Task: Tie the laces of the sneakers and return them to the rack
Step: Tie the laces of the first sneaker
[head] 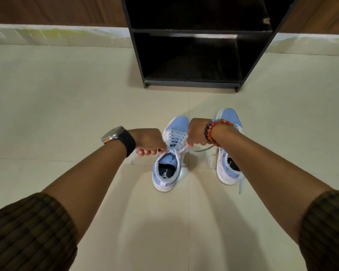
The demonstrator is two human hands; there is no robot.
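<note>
Two light-blue and white sneakers stand on the floor, toes pointing away from me. Over the left sneaker (168,169), my left hand (148,142) is closed on one white lace end at the shoe's left side. My right hand (197,133) is closed on the other lace end at its right side, and the laces (175,136) are pulled apart sideways. The right sneaker (228,116) is partly hidden behind my right forearm; a loose lace (241,184) trails from its heel side.
A black shoe rack (192,83) with open dark shelves stands on the tiled floor just beyond the sneakers, against a wall with a pale skirting (57,35). Cream floor tiles (67,94) spread to the left and right.
</note>
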